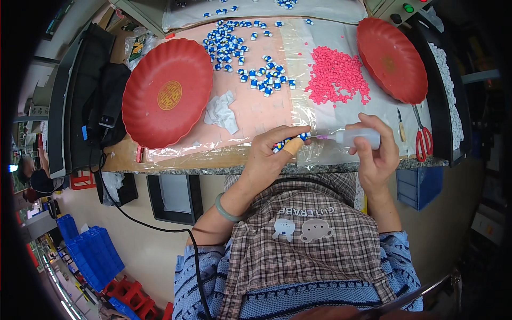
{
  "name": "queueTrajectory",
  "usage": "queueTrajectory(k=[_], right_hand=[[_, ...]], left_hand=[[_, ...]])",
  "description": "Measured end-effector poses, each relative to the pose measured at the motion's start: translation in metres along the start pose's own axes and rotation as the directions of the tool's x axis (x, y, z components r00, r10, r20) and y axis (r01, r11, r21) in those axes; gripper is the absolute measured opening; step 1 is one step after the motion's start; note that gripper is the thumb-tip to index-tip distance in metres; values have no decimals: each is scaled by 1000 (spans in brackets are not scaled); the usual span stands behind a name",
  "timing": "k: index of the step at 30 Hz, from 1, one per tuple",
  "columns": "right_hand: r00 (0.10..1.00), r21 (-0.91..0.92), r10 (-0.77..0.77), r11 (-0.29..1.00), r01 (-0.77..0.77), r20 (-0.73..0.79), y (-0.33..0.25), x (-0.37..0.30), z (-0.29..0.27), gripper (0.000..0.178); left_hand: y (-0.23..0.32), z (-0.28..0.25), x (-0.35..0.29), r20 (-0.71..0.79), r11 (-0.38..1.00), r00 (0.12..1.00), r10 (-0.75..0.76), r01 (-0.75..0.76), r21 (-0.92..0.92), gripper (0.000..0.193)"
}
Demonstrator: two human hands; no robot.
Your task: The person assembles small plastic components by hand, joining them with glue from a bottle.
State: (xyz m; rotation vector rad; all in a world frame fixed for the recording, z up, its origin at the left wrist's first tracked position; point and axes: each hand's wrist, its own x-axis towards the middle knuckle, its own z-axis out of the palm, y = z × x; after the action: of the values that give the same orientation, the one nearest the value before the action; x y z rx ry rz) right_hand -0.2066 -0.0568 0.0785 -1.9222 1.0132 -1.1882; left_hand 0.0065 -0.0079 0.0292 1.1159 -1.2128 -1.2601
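Observation:
My left hand (271, 152), with a tan cover on one finger, is closed around a few small blue, white and yellow pieces (304, 136). In my right hand (377, 154) is a translucent white squeeze bottle (362, 138), lying on its side with its thin nozzle pointing left. The nozzle's tip meets or nearly meets a piece at my left fingertips; I cannot tell which. Beyond my hands, many like blue-and-white pieces (226, 48) are scattered over a pink sheet. Farther right lies a spread of small pink pieces (336, 74) on clear plastic.
Two red scalloped plates (144, 114) (392, 58) flank the work surface. A crumpled white tissue (221, 113) lies near the left plate. Red-handled scissors (424, 141) and a thin wooden-handled tool (401, 127) rest at the right. A black cable (154, 228) hangs past my left arm.

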Motion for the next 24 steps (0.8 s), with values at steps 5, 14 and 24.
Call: queueTrajectory(k=[5,14,24], right_hand=[[950,546,311,792,-273,24,24,12,-4,33],[839,308,536,786,-535,92,52,22,-3,25],[951,-364,25,927,93,307,68,51,0,24]], left_hand=[[4,-2,-3,-29,964,971,-236,230,-133,27],[-5,0,-1,-47,979,981,-190,185,-85,26],[-6,-2,0,-21,990,990,-139,138,-26,25]])
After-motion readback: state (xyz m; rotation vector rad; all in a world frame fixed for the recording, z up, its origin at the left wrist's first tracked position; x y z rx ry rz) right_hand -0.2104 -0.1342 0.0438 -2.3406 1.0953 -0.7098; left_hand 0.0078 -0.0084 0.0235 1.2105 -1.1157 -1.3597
